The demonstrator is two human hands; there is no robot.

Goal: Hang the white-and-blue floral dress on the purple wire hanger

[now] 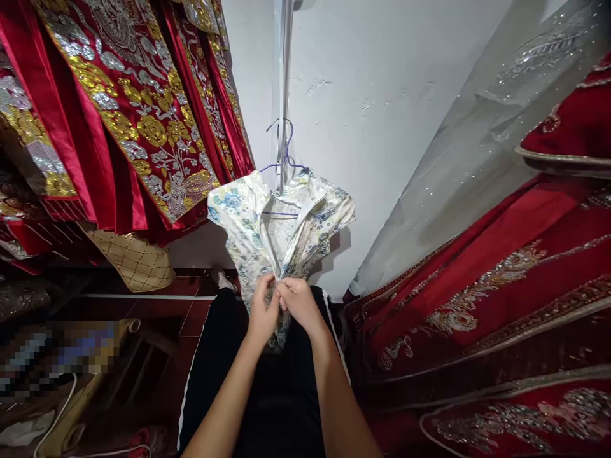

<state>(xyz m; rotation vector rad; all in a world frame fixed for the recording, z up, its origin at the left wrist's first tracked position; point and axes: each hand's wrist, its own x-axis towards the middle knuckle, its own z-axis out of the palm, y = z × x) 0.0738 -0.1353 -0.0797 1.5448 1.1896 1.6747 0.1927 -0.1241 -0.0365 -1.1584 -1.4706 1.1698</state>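
Note:
A white short-sleeved dress (243,238) with blue and green flowers hangs on a purple wire hanger (288,143), its neck opening spread in a V. At the bottom of that V, my left hand (264,305) pinches one edge of the opening. Right beside it my right hand (298,302) is closed on the other edge, the fingertips of both hands nearly touching. Whatever small fastener may sit between the fingertips is hidden. The lower part of the dress falls behind my hands, in front of my black trousers.
A white metal pole (282,70) stands against the white wall (363,57). Red gowns with gold and silver embroidery (153,127) hang at left. More red beaded garments (458,312) and a sheer sparkly veil-like fabric (443,172) fill the right. A wooden stool or table (90,394) stands lower left.

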